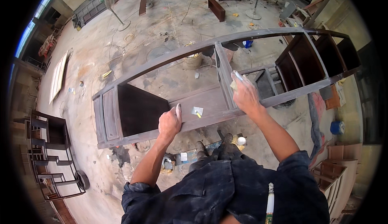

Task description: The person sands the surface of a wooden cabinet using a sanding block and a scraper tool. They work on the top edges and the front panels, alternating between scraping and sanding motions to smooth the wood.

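Observation:
A long dark-brown wooden cabinet frame lies across in front of me, its surface dulled by pale dust. My left hand is closed on its near rail, left of the middle, with the thumb raised. Dust whitens the fingers of my right hand, which is closed on a folded yellowish sanding pad at the upright divider. The pad is mostly hidden by the fingers. Inside the frame, a small pale sheet with a yellow-green tool rests on a panel.
Beyond the frame stands a bucket. Two dark drawer boxes and a pedestal fan are farther back. A dark shelf unit lies at left; a blue tin sits at right. A white cup is near my feet.

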Demonstrator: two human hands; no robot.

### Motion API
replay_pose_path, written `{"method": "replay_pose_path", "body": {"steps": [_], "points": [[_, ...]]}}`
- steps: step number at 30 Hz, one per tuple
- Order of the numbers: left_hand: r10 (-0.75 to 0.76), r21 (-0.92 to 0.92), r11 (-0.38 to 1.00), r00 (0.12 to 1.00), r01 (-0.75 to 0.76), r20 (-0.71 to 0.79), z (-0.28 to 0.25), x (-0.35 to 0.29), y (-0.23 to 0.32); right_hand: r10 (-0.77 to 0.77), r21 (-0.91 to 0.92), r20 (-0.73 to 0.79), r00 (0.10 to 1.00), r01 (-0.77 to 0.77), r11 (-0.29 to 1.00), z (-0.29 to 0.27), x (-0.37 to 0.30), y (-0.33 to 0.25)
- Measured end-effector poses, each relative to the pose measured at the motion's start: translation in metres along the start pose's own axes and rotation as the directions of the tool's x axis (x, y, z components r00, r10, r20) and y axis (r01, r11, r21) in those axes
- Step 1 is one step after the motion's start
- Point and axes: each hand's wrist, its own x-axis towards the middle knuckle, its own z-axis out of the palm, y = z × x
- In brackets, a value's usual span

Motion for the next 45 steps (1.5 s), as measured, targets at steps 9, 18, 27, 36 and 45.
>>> {"method": "replay_pose_path", "body": {"steps": [9,18,27,36,45], "points": [[-0.086,-0.010,0.996,0.995,0.085,-0.044,-0.005,-0.007,0.001,-0.241,0.017,-0.033,0.970,0.242,0.970,0.011,0.039,0.018],[-0.050,-0.018,0.999,0.987,0.047,-0.153,-0.004,-0.005,-0.002,-0.381,-0.053,0.062,0.923,0.384,0.922,0.015,0.059,0.032],[-0.107,0.046,0.992,0.969,0.120,-0.221,0.000,-0.008,0.000,-0.394,0.141,0.191,0.899,0.372,0.917,0.019,0.113,0.070],[-0.458,0.059,0.870,0.846,0.490,-0.273,0.004,-0.004,0.009,-0.519,0.383,-0.057,0.853,0.499,0.778,0.049,0.162,0.118],[-0.502,0.068,0.843,0.826,0.533,-0.257,0.002,-0.010,0.008,-0.474,0.547,0.160,0.866,0.322,0.773,0.019,0.159,0.125]]}}
